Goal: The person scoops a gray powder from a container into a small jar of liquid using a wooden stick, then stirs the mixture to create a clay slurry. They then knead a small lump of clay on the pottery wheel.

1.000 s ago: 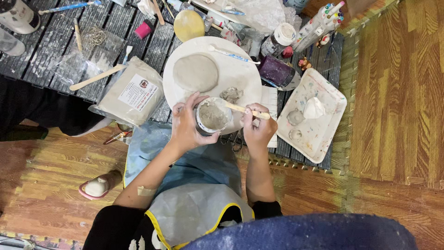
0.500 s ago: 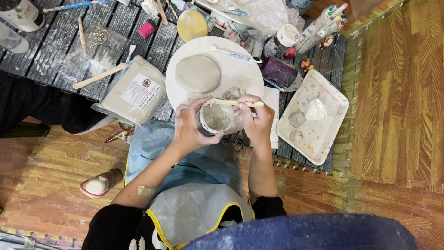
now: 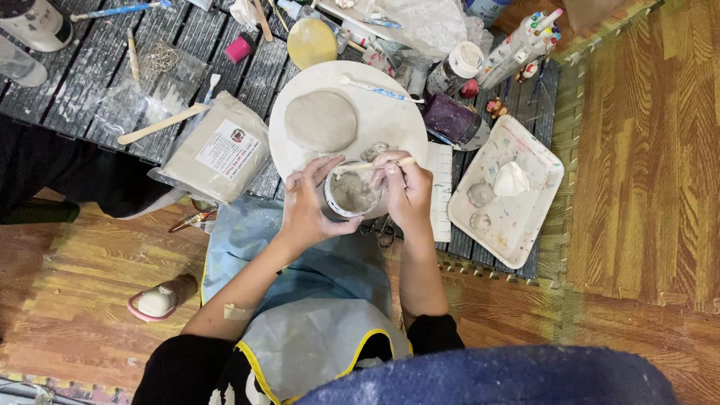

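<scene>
Cradling 1 clay cup (image 3: 351,193), 2 hands: left hand (image 3: 309,202), right hand (image 3: 409,191).

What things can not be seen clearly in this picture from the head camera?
- Bottom and outer wall of the clay cup: hidden by the left hand and right hand.
- Working end of the wooden tool: too small to tell if it touches the clay.
- Label on the grey clay bag: too small to read.
- White bottle, top left: cut by the edge.
- Lap and legs: covered by the apron.
</scene>
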